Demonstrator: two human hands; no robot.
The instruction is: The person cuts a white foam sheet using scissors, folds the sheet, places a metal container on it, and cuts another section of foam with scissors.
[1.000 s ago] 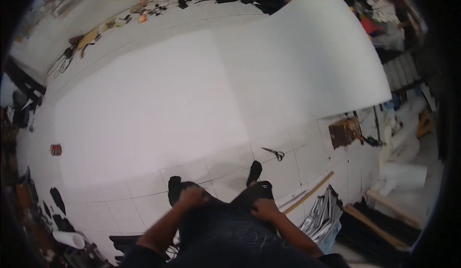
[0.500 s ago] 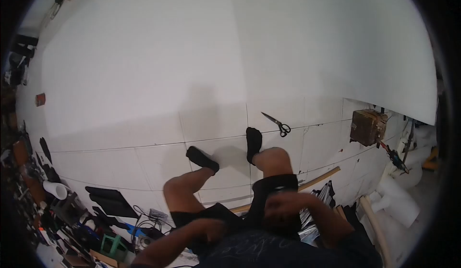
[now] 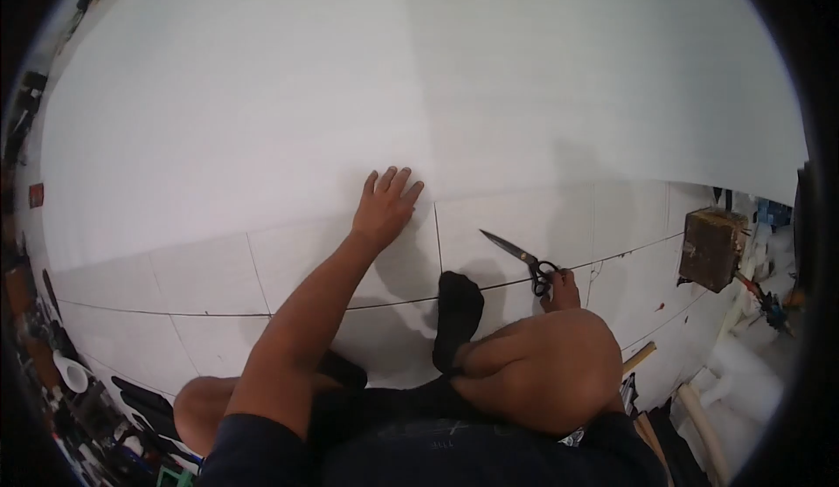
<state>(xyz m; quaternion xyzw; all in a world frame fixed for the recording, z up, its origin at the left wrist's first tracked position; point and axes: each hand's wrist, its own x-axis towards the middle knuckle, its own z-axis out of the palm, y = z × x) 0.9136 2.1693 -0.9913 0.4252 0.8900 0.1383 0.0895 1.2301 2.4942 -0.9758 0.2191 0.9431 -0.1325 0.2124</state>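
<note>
White sheet (image 3: 262, 120) under L hand (image 3: 384, 209), fingers spread, released; R hand (image 3: 564, 291) at blk scissors (image 3: 525, 256) handles on tile flr (image 3: 210, 264), can't tell if fingers grip.

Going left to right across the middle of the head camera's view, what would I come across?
Small red object → left hand → black-socked foot → scissors → right hand → brown box.

No text is reading legibly; faint pale lettering (image 3: 447, 444) is showing on the dark navy cloth shirt (image 3: 393, 461), below the left hand (image 3: 384, 214) and right hand (image 3: 562, 292).
</note>
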